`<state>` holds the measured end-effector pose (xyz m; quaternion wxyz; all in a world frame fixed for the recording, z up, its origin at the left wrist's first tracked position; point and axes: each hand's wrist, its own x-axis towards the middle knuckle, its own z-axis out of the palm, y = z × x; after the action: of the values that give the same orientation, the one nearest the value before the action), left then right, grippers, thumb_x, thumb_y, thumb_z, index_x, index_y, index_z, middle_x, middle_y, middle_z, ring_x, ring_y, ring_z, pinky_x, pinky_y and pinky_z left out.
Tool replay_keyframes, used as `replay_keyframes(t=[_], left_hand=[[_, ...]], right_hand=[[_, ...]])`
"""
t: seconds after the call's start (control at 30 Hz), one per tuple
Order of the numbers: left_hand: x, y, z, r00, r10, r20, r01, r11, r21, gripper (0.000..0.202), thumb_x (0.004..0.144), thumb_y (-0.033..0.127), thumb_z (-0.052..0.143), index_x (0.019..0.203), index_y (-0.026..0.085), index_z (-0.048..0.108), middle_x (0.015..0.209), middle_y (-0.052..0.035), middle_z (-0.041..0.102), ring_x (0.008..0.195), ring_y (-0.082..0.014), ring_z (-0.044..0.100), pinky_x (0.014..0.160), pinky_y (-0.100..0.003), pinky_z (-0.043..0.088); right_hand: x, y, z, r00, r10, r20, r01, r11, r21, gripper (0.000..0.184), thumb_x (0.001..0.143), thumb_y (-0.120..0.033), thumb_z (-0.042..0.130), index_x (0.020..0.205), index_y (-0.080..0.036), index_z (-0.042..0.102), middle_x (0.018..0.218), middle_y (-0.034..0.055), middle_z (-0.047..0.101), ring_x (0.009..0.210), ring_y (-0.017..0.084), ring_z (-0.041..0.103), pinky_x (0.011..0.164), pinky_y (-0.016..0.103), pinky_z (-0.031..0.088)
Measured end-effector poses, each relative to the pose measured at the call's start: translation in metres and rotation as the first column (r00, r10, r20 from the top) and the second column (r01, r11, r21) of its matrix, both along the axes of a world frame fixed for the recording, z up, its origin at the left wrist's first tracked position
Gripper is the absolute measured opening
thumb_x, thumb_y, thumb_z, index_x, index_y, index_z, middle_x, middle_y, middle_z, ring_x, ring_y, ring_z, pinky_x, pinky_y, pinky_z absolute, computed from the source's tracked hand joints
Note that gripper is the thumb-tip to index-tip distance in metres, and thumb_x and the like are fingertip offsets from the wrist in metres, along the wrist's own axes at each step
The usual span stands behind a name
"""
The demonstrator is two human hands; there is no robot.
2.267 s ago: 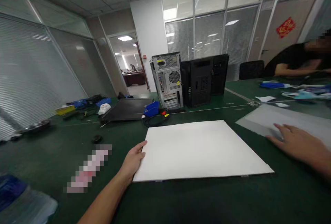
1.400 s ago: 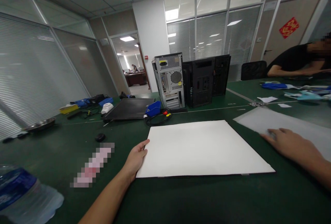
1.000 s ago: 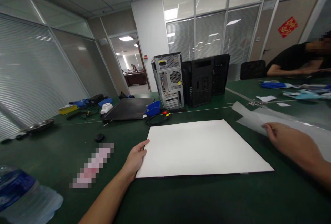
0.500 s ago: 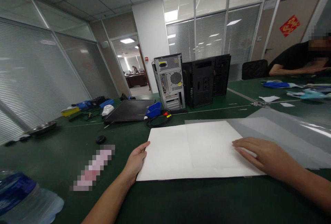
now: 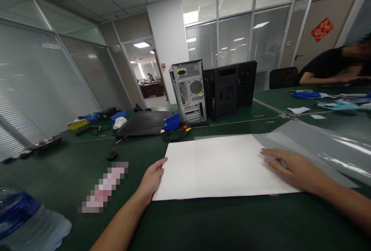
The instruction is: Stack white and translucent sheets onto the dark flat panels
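Where the hands rest: while the left hand (image 5: 151, 179) grasps the left edge of a white panel (image 5: 180, 170), the right hand (image 5: 285, 168) lies on the right part of a translucent sheet (image 5: 228, 166), fingers stretched out; whether it pinches the sheet, I cannot tell.
White panel: flat on the green desk (image 5: 203, 228), in the middle, straight in front of the person.
Translucent sheet: over most of the panel, leaving a strip at the left end bare and running past the right edge.
Right of the panel: glossy clear film (image 5: 344, 143), overlapping the sheet; which is on top, I cannot tell.
Left of the panel: a pinkish strip (image 5: 102, 187), blurred into blocks, with a round black object (image 5: 112, 155) just beyond it.
Near left corner: a plastic bottle (image 5: 31, 220) with a blue label.
Beyond the panel: a black cable (image 5: 171, 139) next to a blue object (image 5: 171, 122), and a dark flat slab (image 5: 145, 122) to the left.
Far middle: a silver computer case (image 5: 189, 92) standing beside a black case (image 5: 224, 92).
Far left: a yellow tray (image 5: 77, 124).
Far right: white paper scraps (image 5: 298, 110) and a seated person (image 5: 327, 65) in a black top.
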<state>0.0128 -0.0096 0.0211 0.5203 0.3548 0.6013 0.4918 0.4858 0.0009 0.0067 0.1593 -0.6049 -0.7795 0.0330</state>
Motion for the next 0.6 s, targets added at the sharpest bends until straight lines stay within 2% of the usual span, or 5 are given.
replay_keyframes(t=[0.1,0.23,0.3,0.4,0.6], left_hand=[[0.001,-0.001,0.003,1.000,0.019,-0.015,-0.018,1.000,0.013,0.056,0.074,0.000,0.051,0.128,0.012,0.057,0.096,-0.0091,0.073,0.055,-0.0116,0.061,0.058,-0.023,0.049],[0.001,-0.002,0.004,1.000,0.018,-0.018,-0.018,1.000,0.002,0.056,0.076,0.000,0.050,0.130,0.013,0.056,0.091,-0.0075,0.073,0.053,-0.0110,0.059,0.058,-0.022,0.048],[0.000,-0.002,0.002,1.000,0.019,-0.010,-0.019,1.000,0.000,0.056,0.075,0.001,0.051,0.130,0.014,0.056,0.091,-0.0071,0.073,0.053,-0.0113,0.059,0.058,-0.023,0.048],[-0.002,0.000,-0.002,1.000,0.020,-0.006,-0.020,1.000,0.013,0.055,0.074,0.002,0.054,0.128,0.014,0.058,0.095,-0.0081,0.073,0.056,-0.0116,0.061,0.061,-0.023,0.049],[-0.003,0.002,-0.004,1.000,0.008,-0.011,-0.007,1.000,0.022,0.055,0.076,0.001,0.050,0.129,0.011,0.055,0.100,-0.0101,0.072,0.060,-0.0119,0.062,0.063,-0.023,0.048]], right_hand=[[-0.004,-0.002,0.002,0.995,-0.005,-0.096,0.009,0.999,0.041,0.050,0.090,-0.055,0.035,0.130,-0.031,0.054,0.141,-0.0005,0.046,0.114,0.023,0.055,0.095,0.039,0.047],[0.005,0.004,-0.002,0.992,-0.125,0.008,0.124,0.989,0.077,0.056,0.090,-0.056,0.033,0.127,-0.022,0.058,0.136,0.0059,0.051,0.120,0.029,0.050,0.103,0.048,0.040],[0.009,0.007,-0.007,0.988,-0.146,0.047,0.143,0.988,0.059,0.059,0.090,-0.058,0.032,0.121,-0.018,0.063,0.129,0.0094,0.056,0.116,0.030,0.052,0.102,0.050,0.039],[0.010,0.009,-0.011,0.991,-0.124,0.048,0.123,0.992,0.021,0.059,0.089,-0.060,0.033,0.120,-0.021,0.063,0.125,0.0072,0.059,0.113,0.027,0.054,0.100,0.048,0.042],[-0.005,0.000,-0.009,0.999,0.004,-0.032,-0.006,0.999,-0.048,0.058,0.088,-0.060,0.036,0.135,-0.029,0.050,0.139,0.0014,0.049,0.124,0.025,0.047,0.105,0.046,0.039]])
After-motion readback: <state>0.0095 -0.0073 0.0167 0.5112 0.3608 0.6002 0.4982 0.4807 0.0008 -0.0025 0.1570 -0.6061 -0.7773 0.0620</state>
